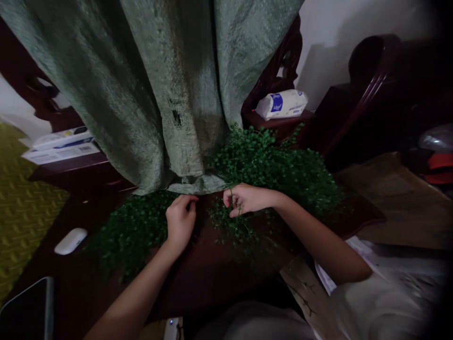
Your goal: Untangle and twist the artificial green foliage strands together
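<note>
pinching wiry leafy sprig, right hand; left hand curled beside.

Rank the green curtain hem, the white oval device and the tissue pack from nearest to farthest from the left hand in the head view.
1. green curtain hem: right at the fingertips of the left hand.
2. white oval device: on the table, off to the left.
3. tissue pack: far back on the right, on a dark wooden stand.
</note>
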`<act>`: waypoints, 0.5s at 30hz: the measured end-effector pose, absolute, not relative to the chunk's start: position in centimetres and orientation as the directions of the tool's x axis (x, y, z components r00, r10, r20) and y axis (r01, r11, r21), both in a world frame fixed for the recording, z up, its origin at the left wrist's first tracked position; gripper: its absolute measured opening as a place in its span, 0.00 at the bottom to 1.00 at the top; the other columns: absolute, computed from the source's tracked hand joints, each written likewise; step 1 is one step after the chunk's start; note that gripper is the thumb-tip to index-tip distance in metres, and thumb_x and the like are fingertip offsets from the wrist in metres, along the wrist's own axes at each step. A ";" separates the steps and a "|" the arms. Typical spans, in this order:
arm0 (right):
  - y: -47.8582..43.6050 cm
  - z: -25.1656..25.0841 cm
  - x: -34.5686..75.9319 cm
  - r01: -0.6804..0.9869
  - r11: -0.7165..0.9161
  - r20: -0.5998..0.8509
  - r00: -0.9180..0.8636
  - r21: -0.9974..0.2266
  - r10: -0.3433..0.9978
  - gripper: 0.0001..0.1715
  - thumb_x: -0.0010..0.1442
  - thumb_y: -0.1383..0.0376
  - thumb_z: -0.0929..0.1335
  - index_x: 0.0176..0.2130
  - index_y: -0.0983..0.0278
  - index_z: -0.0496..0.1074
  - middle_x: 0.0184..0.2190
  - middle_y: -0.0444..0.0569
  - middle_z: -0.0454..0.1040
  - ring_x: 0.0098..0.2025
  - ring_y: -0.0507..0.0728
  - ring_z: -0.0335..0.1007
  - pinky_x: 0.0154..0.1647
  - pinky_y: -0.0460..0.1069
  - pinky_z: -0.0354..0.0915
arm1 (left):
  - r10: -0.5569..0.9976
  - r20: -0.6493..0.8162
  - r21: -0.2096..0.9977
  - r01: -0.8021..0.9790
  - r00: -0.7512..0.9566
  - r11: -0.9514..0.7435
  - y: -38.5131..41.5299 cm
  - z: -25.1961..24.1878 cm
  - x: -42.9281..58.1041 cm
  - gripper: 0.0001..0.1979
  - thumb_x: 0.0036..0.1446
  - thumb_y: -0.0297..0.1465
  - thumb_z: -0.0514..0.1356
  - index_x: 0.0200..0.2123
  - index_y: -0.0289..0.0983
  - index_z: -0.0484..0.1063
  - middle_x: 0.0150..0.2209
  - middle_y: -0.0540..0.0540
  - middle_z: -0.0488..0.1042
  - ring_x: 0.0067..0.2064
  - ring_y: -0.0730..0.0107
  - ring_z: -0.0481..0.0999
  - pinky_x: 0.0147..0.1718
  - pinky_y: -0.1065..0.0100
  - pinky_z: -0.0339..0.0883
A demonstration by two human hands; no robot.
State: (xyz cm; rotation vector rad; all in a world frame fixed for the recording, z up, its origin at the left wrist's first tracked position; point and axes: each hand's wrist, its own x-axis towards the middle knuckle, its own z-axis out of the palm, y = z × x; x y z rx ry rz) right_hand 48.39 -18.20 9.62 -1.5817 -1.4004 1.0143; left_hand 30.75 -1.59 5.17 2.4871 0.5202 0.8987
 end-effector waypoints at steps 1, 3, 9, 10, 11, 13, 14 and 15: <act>-18.0 9.6 48.5 0.369 -0.085 -0.069 0.058 -0.925 0.996 0.11 0.44 0.70 0.75 0.30 0.65 0.72 0.19 0.37 0.67 0.23 0.48 0.64 0.22 0.42 0.59 | 0.481 0.497 0.524 0.191 0.722 -0.830 -1.5 5.2 30.8 0.10 0.57 0.24 0.53 0.33 0.36 0.75 0.33 0.44 0.78 0.37 0.62 0.77 0.38 0.65 0.69; -17.8 9.3 48.4 0.354 -0.071 -0.056 0.052 -0.932 0.997 0.09 0.48 0.69 0.74 0.32 0.65 0.73 0.22 0.39 0.69 0.25 0.48 0.65 0.25 0.42 0.62 | 0.471 0.491 0.534 0.174 0.733 -0.828 -1.6 5.1 30.8 0.12 0.56 0.23 0.51 0.33 0.36 0.75 0.34 0.44 0.78 0.38 0.62 0.77 0.40 0.65 0.69; -17.8 8.4 47.4 0.286 -0.018 0.019 0.125 -0.958 0.992 0.10 0.54 0.64 0.72 0.37 0.66 0.74 0.30 0.44 0.74 0.32 0.50 0.71 0.33 0.45 0.67 | 0.437 0.544 0.584 0.051 0.716 -0.810 -3.0 6.3 30.6 0.15 0.59 0.22 0.48 0.34 0.35 0.75 0.40 0.41 0.76 0.45 0.63 0.76 0.47 0.63 0.68; -17.7 8.4 47.2 0.274 -0.009 0.033 0.146 -0.962 0.989 0.10 0.54 0.64 0.72 0.38 0.66 0.74 0.30 0.45 0.74 0.32 0.50 0.71 0.33 0.45 0.66 | 0.424 0.559 0.598 0.008 0.713 -0.802 -3.4 6.7 30.5 0.14 0.60 0.23 0.49 0.34 0.35 0.75 0.39 0.42 0.76 0.43 0.65 0.75 0.46 0.65 0.68; -17.7 8.3 47.0 0.263 0.002 0.047 0.166 -0.965 0.985 0.10 0.54 0.64 0.71 0.38 0.66 0.74 0.30 0.45 0.74 0.32 0.51 0.71 0.33 0.45 0.66 | 0.412 0.576 0.626 -0.057 0.706 -0.778 -3.7 7.1 30.4 0.12 0.60 0.24 0.51 0.33 0.35 0.74 0.37 0.44 0.75 0.41 0.66 0.75 0.44 0.66 0.69; -17.5 8.3 46.7 0.237 0.023 0.073 0.203 -0.971 0.976 0.11 0.55 0.65 0.71 0.39 0.67 0.75 0.30 0.45 0.74 0.32 0.51 0.71 0.33 0.45 0.66 | 0.401 0.555 0.696 -0.143 0.728 -0.704 -4.4 7.7 30.3 0.07 0.59 0.25 0.56 0.34 0.35 0.74 0.35 0.46 0.75 0.38 0.68 0.75 0.39 0.68 0.69; -17.5 8.3 46.5 0.222 0.033 0.083 0.219 -0.975 0.972 0.11 0.55 0.65 0.71 0.40 0.66 0.75 0.30 0.45 0.74 0.32 0.51 0.71 0.33 0.45 0.65 | 0.411 0.510 0.751 -0.158 0.755 -0.642 -4.6 7.8 30.4 0.05 0.58 0.26 0.58 0.35 0.35 0.74 0.34 0.46 0.75 0.36 0.69 0.75 0.37 0.69 0.69; -17.4 8.3 46.4 0.206 0.041 0.089 0.233 -0.978 0.968 0.12 0.55 0.64 0.71 0.40 0.66 0.75 0.30 0.45 0.74 0.32 0.51 0.70 0.33 0.46 0.65 | 0.436 0.439 0.816 -0.145 0.786 -0.559 -4.8 7.8 30.5 0.05 0.56 0.28 0.60 0.37 0.35 0.74 0.34 0.47 0.75 0.35 0.70 0.75 0.36 0.70 0.69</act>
